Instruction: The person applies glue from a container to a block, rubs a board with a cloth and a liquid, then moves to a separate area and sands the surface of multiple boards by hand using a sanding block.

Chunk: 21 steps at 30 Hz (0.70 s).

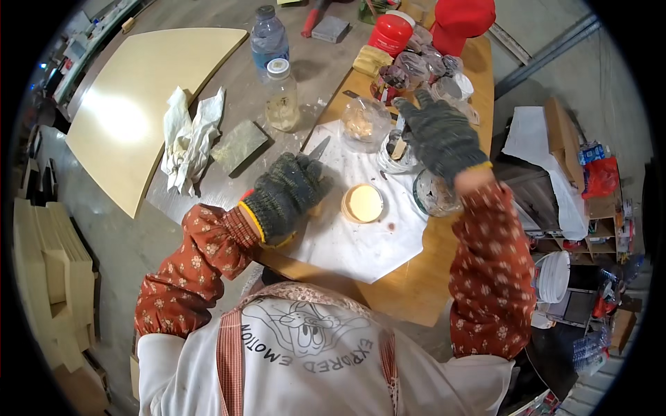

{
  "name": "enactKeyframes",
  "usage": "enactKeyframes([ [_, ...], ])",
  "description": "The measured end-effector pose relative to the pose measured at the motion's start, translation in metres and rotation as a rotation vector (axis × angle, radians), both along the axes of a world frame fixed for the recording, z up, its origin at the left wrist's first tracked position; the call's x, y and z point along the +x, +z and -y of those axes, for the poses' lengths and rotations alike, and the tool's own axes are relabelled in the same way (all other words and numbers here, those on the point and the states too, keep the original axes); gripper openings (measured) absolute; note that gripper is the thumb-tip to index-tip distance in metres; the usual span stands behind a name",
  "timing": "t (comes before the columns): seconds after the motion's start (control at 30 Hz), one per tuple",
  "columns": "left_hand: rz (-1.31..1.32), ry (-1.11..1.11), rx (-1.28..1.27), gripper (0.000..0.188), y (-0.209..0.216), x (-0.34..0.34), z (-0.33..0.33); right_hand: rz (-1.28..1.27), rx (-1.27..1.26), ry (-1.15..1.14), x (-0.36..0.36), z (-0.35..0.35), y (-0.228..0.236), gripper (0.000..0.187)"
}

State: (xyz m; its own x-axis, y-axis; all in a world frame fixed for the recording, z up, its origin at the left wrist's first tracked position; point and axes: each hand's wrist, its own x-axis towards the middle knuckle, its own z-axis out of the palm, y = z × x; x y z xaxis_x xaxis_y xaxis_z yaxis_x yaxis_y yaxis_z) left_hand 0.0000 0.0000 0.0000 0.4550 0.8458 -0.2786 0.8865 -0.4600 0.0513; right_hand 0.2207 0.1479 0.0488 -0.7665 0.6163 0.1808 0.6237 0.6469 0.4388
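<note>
My left hand (288,194), in a dark knitted glove with a yellow cuff, is closed at the left edge of a white sheet (388,246). A thin pointed knife blade (320,148) sticks out beyond its fingers; the handle is hidden. Right of it, on the sheet, stands a small round tub of cream-coloured paste (365,203). My right hand (444,132), gloved alike, reaches over the pots at the far right with fingers stretched and apart. Below its fingers is a plastic-wrapped can (395,156) with a wooden piece in it. A clear-wrapped tub (437,193) stands nearer me, partly under the wrist.
Left are a grey-green block (239,147), crumpled white cloth (191,139) and a large cream panel (139,104). A lidded jar (282,97) and plastic bottle (269,38) stand beyond. Bagged pots (423,62), a red jar (390,35) and a red cap (463,24) crowd the far right.
</note>
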Motion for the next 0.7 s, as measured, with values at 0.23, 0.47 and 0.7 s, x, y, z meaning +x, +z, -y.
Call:
enactKeyframes([
  [0.23, 1.480, 0.471, -0.113, 0.063, 0.028, -0.045, 0.044, 0.207, -0.311, 0.026, -0.011, -0.021, -0.015, 0.021],
  [0.47, 2.426, 0.966, -0.784, 0.071, -0.035, -0.035, 0.082, 0.032, -0.199, 0.362, 0.021, -0.003, 0.046, 0.022],
  [0.7, 2.484, 0.863, -0.939, 0.075, -0.049, -0.024, 0.085, 0.100, 0.002, 0.325, 0.071, 0.086, 0.017, 0.037],
])
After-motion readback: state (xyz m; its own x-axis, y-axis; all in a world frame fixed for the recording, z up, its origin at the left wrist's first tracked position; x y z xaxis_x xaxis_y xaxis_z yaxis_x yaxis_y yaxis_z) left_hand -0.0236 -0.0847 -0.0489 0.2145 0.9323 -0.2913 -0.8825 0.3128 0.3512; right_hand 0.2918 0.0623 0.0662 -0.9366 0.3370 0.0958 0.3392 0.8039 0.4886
